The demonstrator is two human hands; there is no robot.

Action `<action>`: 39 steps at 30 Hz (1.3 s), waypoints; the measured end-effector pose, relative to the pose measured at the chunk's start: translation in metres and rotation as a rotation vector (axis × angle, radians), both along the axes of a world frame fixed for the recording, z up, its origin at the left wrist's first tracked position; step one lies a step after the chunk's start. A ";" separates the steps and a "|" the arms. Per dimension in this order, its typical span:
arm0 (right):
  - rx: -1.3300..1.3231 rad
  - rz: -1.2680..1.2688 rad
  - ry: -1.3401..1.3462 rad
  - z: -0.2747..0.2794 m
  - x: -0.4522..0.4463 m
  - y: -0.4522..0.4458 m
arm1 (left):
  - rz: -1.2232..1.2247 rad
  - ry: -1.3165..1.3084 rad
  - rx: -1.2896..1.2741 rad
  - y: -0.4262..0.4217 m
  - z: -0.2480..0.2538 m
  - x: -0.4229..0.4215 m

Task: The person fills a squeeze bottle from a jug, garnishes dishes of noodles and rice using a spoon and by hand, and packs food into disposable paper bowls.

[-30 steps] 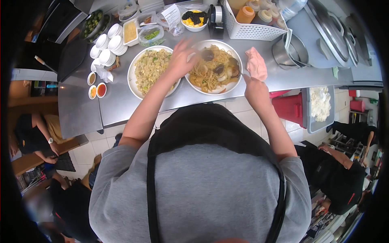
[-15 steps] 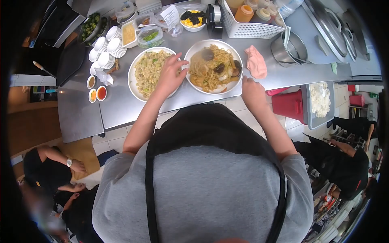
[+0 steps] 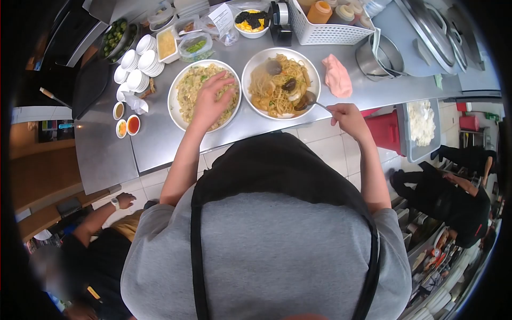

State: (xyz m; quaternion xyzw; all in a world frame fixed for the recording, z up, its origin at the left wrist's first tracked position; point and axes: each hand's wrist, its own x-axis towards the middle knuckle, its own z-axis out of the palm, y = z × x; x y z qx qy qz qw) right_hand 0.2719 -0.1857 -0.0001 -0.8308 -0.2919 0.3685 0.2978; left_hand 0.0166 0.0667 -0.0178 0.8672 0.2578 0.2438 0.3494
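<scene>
My right hand (image 3: 348, 118) grips the handle of a metal spoon (image 3: 308, 100), whose bowl rests at the right edge of the noodles (image 3: 288, 69). Those noodles, with dark mushroom-like pieces, fill a round white plate (image 3: 247, 98). To the left stands a second white plate (image 3: 174, 113) heaped with fried rice (image 3: 188, 85). Over its right half hovers my left hand (image 3: 212, 101), palm down with fingers apart and holding nothing; whether it touches the rice I cannot tell.
A pink cloth (image 3: 337, 77) and a steel pot (image 3: 373, 61) lie right of the noodles. Behind are a white basket of bottles (image 3: 333, 34), a bowl with yellow and black food (image 3: 252, 26) and stacked white cups (image 3: 149, 63). Co-workers (image 3: 101, 250) stand at both sides.
My left hand has moved left from between the plates to over the fried rice. My right hand has shifted slightly right, and the spoon now shows plainly. A co-worker at left has moved.
</scene>
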 end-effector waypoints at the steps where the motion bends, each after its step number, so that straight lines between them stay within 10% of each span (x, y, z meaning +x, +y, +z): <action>1: 0.015 0.032 -0.056 0.003 -0.002 0.001 | -0.007 0.001 0.000 0.000 0.002 0.000; 13: -0.153 0.465 -0.740 0.053 0.019 0.051 | -0.057 0.003 -0.009 -0.001 0.015 0.004; 23: -0.090 0.732 -0.056 -0.020 0.110 0.065 | -0.012 -0.044 -0.081 0.001 0.009 -0.015; 25: -0.142 0.443 0.219 -0.033 0.098 0.046 | 0.013 -0.039 -0.126 0.000 0.008 -0.019; 39: 0.051 0.184 0.272 0.007 0.103 -0.003 | -0.031 0.015 -0.145 0.003 0.014 -0.004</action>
